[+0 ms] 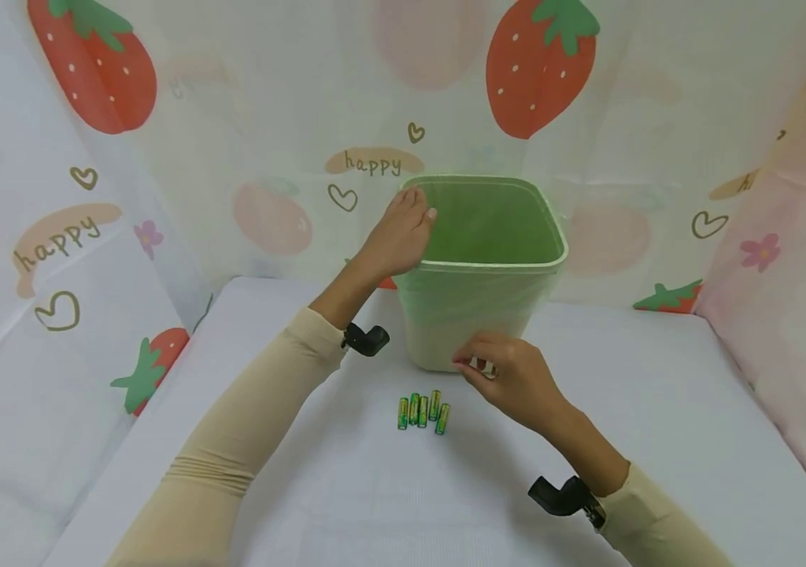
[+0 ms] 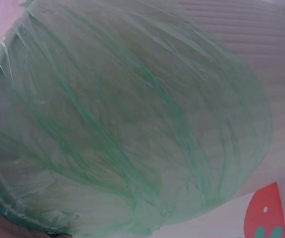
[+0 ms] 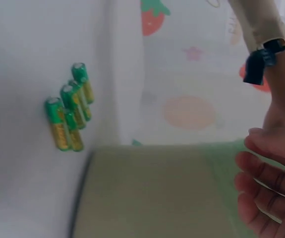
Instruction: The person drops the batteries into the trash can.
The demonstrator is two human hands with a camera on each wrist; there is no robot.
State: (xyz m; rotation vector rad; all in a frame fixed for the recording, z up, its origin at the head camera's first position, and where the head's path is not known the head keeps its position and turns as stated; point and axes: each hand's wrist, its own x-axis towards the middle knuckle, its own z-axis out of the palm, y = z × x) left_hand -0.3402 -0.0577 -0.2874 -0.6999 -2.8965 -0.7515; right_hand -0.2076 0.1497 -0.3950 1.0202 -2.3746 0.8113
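A pale green trash bin (image 1: 474,315) stands upright, with a thin translucent green bag (image 2: 132,124) lining it and folded down over its outside. My left hand (image 1: 399,232) grips the bin's rim at the left side; only a bit of that hand shows in the left wrist view's lower corner. My right hand (image 1: 509,378) hovers in front of the bin's lower wall with its fingers loosely bent. Nothing shows between those fingers (image 3: 258,191) in the right wrist view. Several green and gold batteries (image 1: 423,412) lie grouped on the table, left of my right hand.
White cloth covers the table (image 1: 389,504). A curtain (image 1: 268,118) printed with strawberries and hearts hangs right behind the bin and along both sides. Each wrist carries a small black camera mount (image 1: 366,340).
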